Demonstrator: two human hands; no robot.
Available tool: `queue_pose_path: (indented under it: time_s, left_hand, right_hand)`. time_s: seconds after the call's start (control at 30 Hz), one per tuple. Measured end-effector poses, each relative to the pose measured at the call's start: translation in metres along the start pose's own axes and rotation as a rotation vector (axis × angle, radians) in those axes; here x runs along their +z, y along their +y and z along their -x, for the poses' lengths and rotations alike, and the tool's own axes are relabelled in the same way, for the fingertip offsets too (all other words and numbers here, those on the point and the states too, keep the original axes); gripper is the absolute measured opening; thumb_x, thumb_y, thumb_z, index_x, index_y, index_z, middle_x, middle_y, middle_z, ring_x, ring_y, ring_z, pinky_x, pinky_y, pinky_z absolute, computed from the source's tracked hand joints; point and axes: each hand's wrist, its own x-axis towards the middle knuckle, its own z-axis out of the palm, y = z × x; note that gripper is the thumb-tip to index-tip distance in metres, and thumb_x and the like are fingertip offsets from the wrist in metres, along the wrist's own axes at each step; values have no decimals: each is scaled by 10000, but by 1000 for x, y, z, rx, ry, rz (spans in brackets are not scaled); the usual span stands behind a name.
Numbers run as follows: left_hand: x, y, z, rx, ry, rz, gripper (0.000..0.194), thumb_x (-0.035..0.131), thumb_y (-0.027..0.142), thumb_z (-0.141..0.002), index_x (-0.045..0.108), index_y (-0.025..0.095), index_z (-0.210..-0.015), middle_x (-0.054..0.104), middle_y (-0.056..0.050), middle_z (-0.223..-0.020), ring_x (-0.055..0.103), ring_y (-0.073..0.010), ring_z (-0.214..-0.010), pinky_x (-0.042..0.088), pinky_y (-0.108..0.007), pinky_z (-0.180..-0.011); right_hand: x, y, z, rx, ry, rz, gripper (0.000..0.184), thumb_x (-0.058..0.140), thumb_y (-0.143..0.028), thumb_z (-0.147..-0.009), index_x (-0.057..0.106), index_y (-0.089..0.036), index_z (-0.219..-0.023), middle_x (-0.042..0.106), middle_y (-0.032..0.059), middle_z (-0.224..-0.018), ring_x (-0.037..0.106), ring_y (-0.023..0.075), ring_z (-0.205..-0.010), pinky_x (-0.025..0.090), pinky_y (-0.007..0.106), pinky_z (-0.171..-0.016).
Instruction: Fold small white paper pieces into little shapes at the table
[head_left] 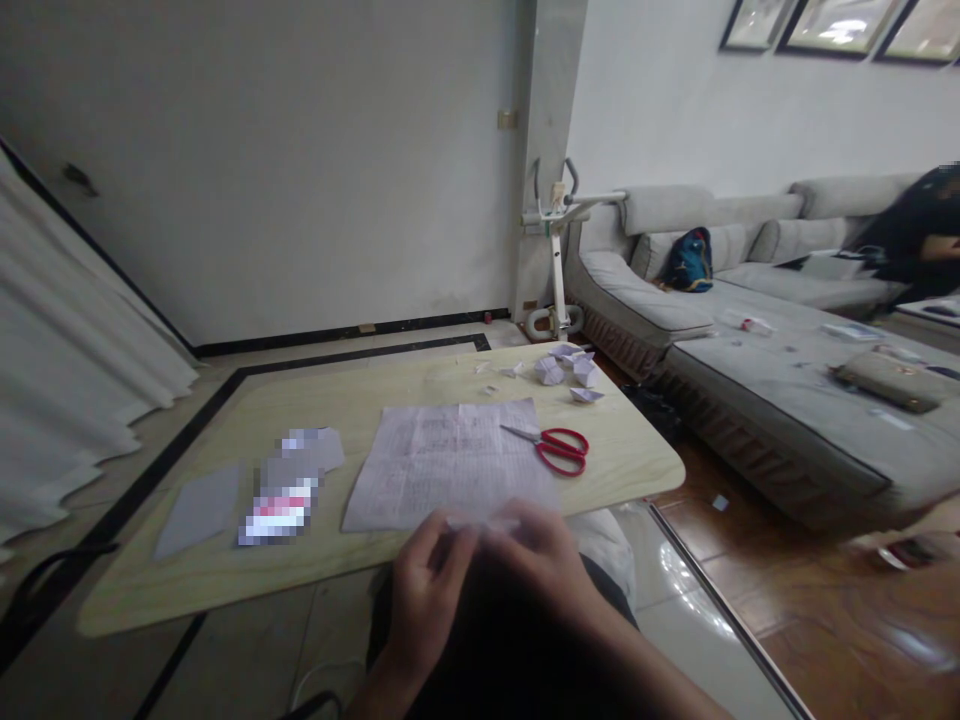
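Note:
Both hands meet just below the near edge of the pale wooden table. My left hand and my right hand are closed in a pinch on a small piece of white paper held between them. Right behind them a large creased printed sheet lies flat on the table. Red-handled scissors rest at that sheet's right edge. Several small folded paper pieces lie at the table's far right corner.
Grey paper pieces and a blurred packet lie on the table's left half. A grey sofa with a blue bag stands right, where another person sits. An exercise machine stands behind; curtain hangs left.

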Motion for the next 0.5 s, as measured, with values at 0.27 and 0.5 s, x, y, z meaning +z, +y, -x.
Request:
queue_pose_path:
  time_s: [0.27, 0.5]
  left_hand:
    - [0, -1, -2, 12, -91, -62, 193, 571, 305, -895, 662, 187, -772, 696, -11, -684, 654, -177, -646, 507, -228, -597]
    - [0, -10, -2, 287, -24, -212, 189, 548, 227, -906, 691, 177, -793, 711, -40, -733, 658, -176, -699, 495, -249, -677]
  right_hand:
    - [0, 3, -1, -51, 9, 69, 231, 660, -386, -822, 644, -162, -766, 593, -7, -645, 515, 137, -582, 410, 238, -533]
    - [0, 4, -1, -175, 65, 206, 165, 607, -285, -849, 636, -156, -750, 630, 25, -705, 560, 165, -674, 440, 271, -635]
